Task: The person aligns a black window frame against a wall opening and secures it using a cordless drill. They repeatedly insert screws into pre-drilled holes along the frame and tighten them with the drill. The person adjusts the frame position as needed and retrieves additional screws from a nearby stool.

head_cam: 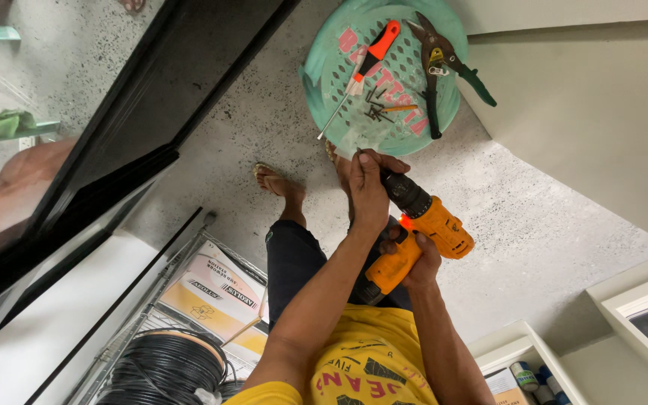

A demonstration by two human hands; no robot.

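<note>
Head view: right hand [416, 264] clenched around grip of orange drill [418, 232], pointed down and away from body; left hand [369, 187] closed on black chuck end, fingertips pinched at tip, apparently steadying a small part there, too small to identify. Just beyond left hand, on floor: green perforated basket [339, 52] holding orange-handled screwdriver [369, 61], tin snips [436, 67] and loose dark screws [375, 112], all within reach.

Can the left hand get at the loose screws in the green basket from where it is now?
Probably yes: the left hand grips the drill chuck just short of the green basket, and nothing covers the screws. It would have to release the chuck first.
</note>
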